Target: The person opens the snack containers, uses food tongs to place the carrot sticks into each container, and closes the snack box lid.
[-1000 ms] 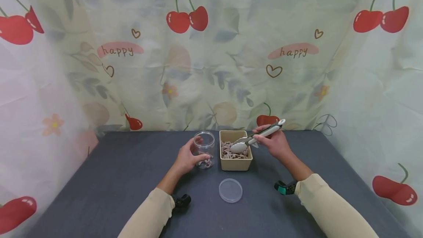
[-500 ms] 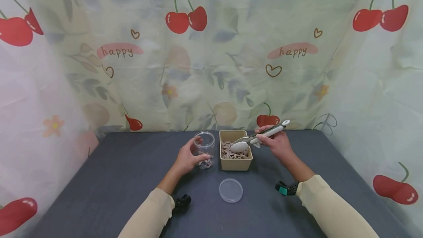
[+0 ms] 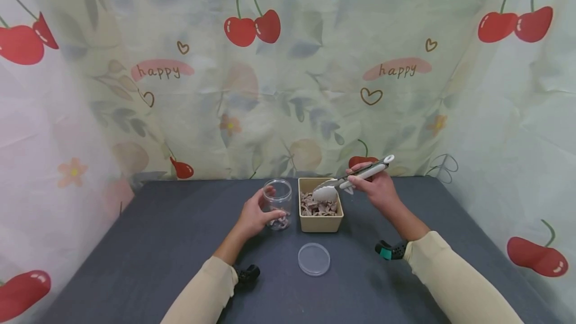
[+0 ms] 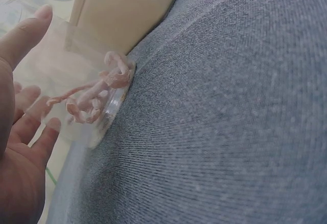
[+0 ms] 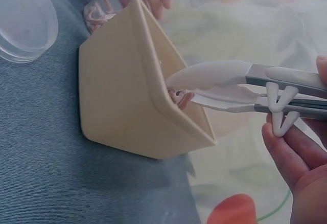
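Observation:
My left hand [image 3: 254, 216] grips a clear round jar [image 3: 282, 195] from its left side, thumb in front and fingers behind. The jar stands upright and uncovered on the table, with a few pinkish, curled strips [image 4: 97, 93] at its bottom. Just right of it stands a beige rectangular box [image 3: 320, 224] holding many greyish-pink pieces [image 3: 317, 208]. My right hand [image 3: 378, 189] holds tongs [image 3: 364, 176] with white heads, slanting down into the box. In the right wrist view, a pinkish piece [image 5: 183, 98] shows between the tong heads near the box rim.
A clear round lid [image 3: 314, 259] lies on the dark grey table [image 3: 180, 254] in front of the jar and box. Behind the table hangs a cherry-printed curtain [image 3: 288, 89], with white sides left and right.
The tong heads have risen slightly among the pieces in the box, and the right hand has shifted a little up and to the right. My left hand and the jar stay in place.

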A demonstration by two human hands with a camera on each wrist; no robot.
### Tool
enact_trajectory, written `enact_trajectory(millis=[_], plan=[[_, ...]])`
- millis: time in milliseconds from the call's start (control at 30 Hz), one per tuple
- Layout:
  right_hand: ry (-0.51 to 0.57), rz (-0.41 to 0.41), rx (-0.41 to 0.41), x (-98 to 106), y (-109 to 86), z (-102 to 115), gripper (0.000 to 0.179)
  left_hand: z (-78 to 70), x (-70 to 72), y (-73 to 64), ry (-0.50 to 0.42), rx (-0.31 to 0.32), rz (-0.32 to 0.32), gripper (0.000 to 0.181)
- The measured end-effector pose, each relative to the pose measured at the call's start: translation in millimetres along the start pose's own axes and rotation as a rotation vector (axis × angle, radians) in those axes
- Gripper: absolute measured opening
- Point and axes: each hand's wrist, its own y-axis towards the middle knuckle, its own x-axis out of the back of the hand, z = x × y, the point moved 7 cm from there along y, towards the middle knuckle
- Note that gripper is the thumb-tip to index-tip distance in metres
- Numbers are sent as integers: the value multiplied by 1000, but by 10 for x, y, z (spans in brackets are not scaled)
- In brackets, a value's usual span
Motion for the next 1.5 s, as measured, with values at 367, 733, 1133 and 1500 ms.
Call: enact_trajectory(millis=[367, 733, 1133, 1500], plan=[[-76, 2, 17, -27, 7, 378, 31, -11, 4, 0, 3, -5, 1, 76], [-39, -27, 65, 36, 199, 277, 31, -21, 2, -4, 8, -1, 0, 76], [-6, -30, 98, -61, 249, 610, 28, -20, 2, -1, -7, -5, -2, 78], [59, -33, 161, -166, 295, 667, 29, -8, 0, 7, 6, 17, 5, 80]])
